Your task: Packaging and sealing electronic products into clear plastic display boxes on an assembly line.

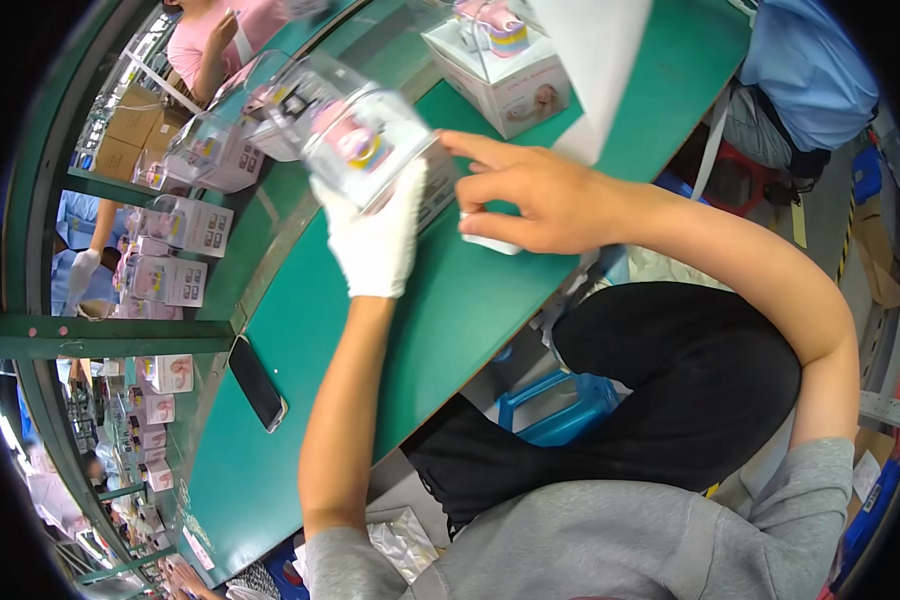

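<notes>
- Clear plastic box point(365, 140) with a pink toy inside sits above the green desk point(370, 350), lifted and tilted, blurred by motion.
- Left hand point(375, 235), in a white glove, has its grip closed around the lower side of the clear plastic box, fingers wrapped up against its wall.
- Right hand point(530, 195) is bare and lies just right of the clear plastic box; its forefinger points toward the box's upper right corner, and whether it touches the box I cannot tell.
- Under the right hand's bent fingers lies a small white piece point(490, 243), flat on the desk; the grip is half closed over it, pressing rather than lifting.
- Beyond the clear plastic box, to its upper right, stands a white carton point(505, 90) with another pink toy on top.
- Left of the clear plastic box, more clear boxes point(205, 150) and white cartons point(175, 280) stand in rows along a conveyor.
- Well below the clear plastic box, a dark phone point(258, 384) lies flat near the desk's left edge.
- Another person in a pink top point(215, 40) stands far beyond the box, at upper left.
</notes>
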{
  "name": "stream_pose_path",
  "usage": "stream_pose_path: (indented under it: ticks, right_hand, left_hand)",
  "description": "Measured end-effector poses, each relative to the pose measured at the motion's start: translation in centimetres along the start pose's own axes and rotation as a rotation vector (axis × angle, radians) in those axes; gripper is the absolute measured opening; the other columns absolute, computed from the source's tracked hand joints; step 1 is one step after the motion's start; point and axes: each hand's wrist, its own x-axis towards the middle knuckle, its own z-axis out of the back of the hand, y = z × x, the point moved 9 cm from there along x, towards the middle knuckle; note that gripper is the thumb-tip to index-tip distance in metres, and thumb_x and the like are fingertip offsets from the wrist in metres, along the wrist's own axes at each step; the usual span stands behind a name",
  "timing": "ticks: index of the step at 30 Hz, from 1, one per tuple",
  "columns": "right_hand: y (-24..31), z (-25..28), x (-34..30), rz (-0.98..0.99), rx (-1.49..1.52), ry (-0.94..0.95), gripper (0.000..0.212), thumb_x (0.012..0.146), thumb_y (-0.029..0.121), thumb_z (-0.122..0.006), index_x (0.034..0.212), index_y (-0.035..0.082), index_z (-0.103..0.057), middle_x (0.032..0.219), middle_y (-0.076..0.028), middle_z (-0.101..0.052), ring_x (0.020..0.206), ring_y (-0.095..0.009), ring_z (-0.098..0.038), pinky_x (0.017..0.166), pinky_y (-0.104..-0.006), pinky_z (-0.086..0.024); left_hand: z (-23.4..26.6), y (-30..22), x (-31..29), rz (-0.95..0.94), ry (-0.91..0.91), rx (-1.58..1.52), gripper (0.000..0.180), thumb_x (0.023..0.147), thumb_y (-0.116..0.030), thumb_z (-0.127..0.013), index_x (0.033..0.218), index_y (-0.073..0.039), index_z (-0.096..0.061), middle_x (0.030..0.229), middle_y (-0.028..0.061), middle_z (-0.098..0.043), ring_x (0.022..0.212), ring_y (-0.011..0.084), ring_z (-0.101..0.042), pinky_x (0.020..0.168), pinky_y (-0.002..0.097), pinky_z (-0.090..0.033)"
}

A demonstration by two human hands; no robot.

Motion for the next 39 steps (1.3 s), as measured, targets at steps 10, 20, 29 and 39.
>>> stream_pose_path:
  ticks: [10, 20, 29, 39]
  right_hand:
    - [-0.5, 4.7, -2.4, -0.184, -0.252, -0.243, 0.015, 0.096, 0.014, -0.066, 0.088, 0.003, -0.061, 0.148, -0.030, -0.050, 0.103, -0.038, -0.064, 0.086, -0.0420, -0.051]
    - [0.3, 3.9, -2.6, -0.043, -0.221, -0.275, 0.014, 0.091, 0.010, -0.070, 0.084, 0.002, -0.061, 0.137, -0.020, -0.060, 0.108, -0.036, -0.062, 0.088, -0.0399, -0.050]
    - [0.4, 4.1, -2.7, 0.072, -0.133, -0.257, 0.013, 0.090, 0.009, -0.071, 0.085, 0.002, -0.062, 0.135, -0.018, -0.059, 0.109, -0.034, -0.061, 0.087, -0.0396, -0.050]
    - [2.4, 4.6, -3.0, 0.242, 0.013, -0.264, 0.016, 0.091, 0.008, -0.073, 0.083, 0.002, -0.060, 0.107, -0.013, -0.065, 0.090, -0.029, -0.062, 0.077, -0.0379, -0.049]
  left_hand:
    - [-9.5, -1.3, 2.1, -0.045, 0.072, 0.208, 0.099, 0.084, -0.057, -0.076, 0.152, 0.004, -0.037, 0.137, 0.0265, -0.059, 0.123, 0.0388, -0.063, 0.103, 0.0421, -0.051]
    - [-2.1, 2.5, 13.3, -0.066, 0.087, 0.387, 0.070, 0.098, -0.048, -0.058, 0.149, -0.002, -0.044, 0.099, 0.0225, -0.075, 0.093, 0.0412, -0.073, 0.087, 0.0493, -0.056]
    - [-3.0, 4.2, 20.5, -0.070, 0.182, 1.210, 0.042, 0.096, -0.039, -0.056, 0.119, -0.005, -0.067, 0.110, 0.0257, -0.073, 0.102, 0.0429, -0.071, 0.090, 0.0515, -0.055]
    - [3.2, -3.7, 6.5, -0.285, 0.317, 1.006, 0.025, 0.094, -0.032, -0.067, 0.098, -0.007, -0.067, 0.082, 0.0206, -0.071, 0.075, 0.0391, -0.071, 0.068, 0.0476, -0.056]
